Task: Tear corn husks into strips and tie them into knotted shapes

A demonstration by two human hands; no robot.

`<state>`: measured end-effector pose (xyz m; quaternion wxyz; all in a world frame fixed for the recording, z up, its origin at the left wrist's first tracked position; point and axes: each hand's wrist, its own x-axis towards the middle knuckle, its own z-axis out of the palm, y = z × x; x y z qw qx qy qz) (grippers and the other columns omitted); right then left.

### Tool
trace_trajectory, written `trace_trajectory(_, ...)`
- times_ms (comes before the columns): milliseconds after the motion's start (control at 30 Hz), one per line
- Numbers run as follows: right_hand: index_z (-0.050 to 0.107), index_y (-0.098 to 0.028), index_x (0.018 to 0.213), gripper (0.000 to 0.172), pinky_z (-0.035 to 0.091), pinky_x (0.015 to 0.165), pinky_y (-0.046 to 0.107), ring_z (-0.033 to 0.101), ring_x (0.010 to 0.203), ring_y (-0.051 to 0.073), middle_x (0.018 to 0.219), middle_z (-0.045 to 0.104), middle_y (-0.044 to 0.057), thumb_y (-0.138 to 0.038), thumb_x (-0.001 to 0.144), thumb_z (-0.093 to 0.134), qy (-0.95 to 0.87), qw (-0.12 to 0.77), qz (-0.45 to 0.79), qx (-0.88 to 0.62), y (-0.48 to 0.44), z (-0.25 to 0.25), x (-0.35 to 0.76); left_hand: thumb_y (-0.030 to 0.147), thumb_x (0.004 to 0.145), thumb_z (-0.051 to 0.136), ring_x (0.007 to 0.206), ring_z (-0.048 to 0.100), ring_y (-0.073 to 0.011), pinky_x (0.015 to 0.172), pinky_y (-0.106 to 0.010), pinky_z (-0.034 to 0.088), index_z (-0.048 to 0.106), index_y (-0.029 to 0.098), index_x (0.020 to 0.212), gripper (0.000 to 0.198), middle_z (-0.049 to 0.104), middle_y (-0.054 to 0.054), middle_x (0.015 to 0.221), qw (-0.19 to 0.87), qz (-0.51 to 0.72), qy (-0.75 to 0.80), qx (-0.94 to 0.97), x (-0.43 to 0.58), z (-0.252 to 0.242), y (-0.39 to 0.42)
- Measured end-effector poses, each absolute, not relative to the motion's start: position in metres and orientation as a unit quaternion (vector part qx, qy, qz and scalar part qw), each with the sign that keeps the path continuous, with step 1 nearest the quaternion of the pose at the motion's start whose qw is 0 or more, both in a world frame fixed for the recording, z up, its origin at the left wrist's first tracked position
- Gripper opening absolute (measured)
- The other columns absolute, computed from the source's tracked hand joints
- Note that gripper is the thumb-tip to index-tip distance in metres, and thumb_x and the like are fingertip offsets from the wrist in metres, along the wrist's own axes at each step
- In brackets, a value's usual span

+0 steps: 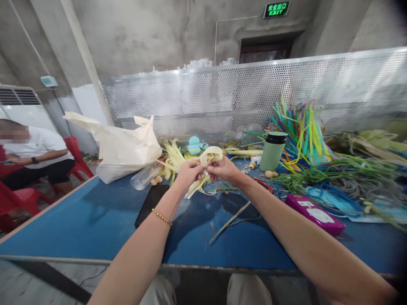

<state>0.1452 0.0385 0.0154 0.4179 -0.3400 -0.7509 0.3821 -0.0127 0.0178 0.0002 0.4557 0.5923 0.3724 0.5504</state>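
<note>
Over the middle of the table, my left hand (190, 173) and my right hand (225, 168) meet with their fingertips close together. Both pinch a pale yellow-green corn husk strip (212, 151), which arches in a loop above the fingers. Its lower ends hang beneath the hands, and the exact spot of the grip is partly covered by fingers. Just behind my left hand lies a bunch of loose corn husks (174, 153). A dry stalk (229, 223) rests on the blue table (104, 224) below my hands.
Left of my hands are a white plastic bag (127, 146), a clear plastic bottle (144, 177) and a black phone (151, 206). On the right stand a green tumbler (272, 153), colourful strips (307, 135), green cords (318, 176) and a purple packet (313, 214). A person (41, 148) sits far left.
</note>
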Motion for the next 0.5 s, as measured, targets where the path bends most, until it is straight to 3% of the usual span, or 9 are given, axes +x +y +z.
trace_trajectory(233,0.056,-0.018,0.059,0.008,0.047,0.042,0.020,0.055,0.040,0.011,0.046,0.060,-0.002,-0.019,0.067,0.056,-0.790,0.331,0.404,-0.322,0.033,0.014,0.143,0.036,0.073,0.075,0.045,0.043,-0.0068,0.047,-0.022,0.031,0.057,0.015,0.061,0.030,0.052,0.002,0.051,0.441,0.601,0.362,0.560,-0.013,0.003,0.016)
trace_trajectory(500,0.062,-0.017,0.068,0.007,0.047,0.049,0.020,0.058,0.047,0.011,0.054,0.064,-0.003,-0.024,0.071,0.063,-0.812,0.240,0.451,-0.283,0.026,0.018,0.145,0.036,0.069,0.076,0.045,0.047,-0.0097,0.046,-0.024,0.036,0.053,0.016,0.060,0.032,0.051,0.003,0.051,0.543,0.643,0.355,0.406,-0.017,0.005,0.022)
